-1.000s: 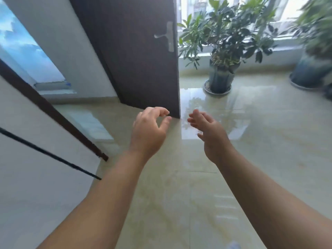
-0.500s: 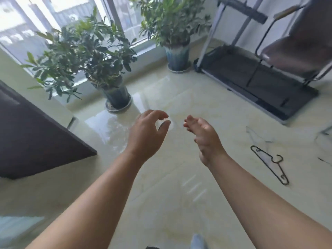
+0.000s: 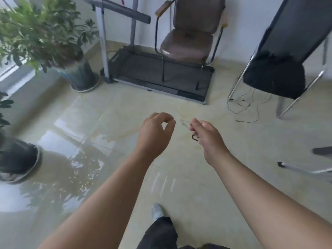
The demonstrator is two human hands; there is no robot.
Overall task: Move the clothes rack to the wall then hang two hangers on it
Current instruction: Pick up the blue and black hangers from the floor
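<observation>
A thin dark wire hanger (image 3: 185, 122) lies on the glossy beige floor, mostly hidden behind my right hand; only one pointed end and its hook (image 3: 194, 138) show. My right hand (image 3: 206, 136) hovers over it with fingers loosely curled, and I cannot see it gripping anything. My left hand (image 3: 155, 133) hangs in the air just left of the hanger, thumb and fingers apart, holding nothing. No clothes rack is in view that I can name for sure.
A treadmill (image 3: 161, 74) with a brown chair (image 3: 186, 44) on it stands straight ahead by the wall. A black chair on chrome legs (image 3: 274, 76) is at the right, with a thin cable (image 3: 248, 108) below. Potted plants (image 3: 75, 72) (image 3: 16, 159) line the left. My foot (image 3: 157, 211) is below.
My view has swung right, from the dark door and window plants to the treadmill and chairs. The hanger, earlier off to the right on the floor, now lies right under my right hand.
</observation>
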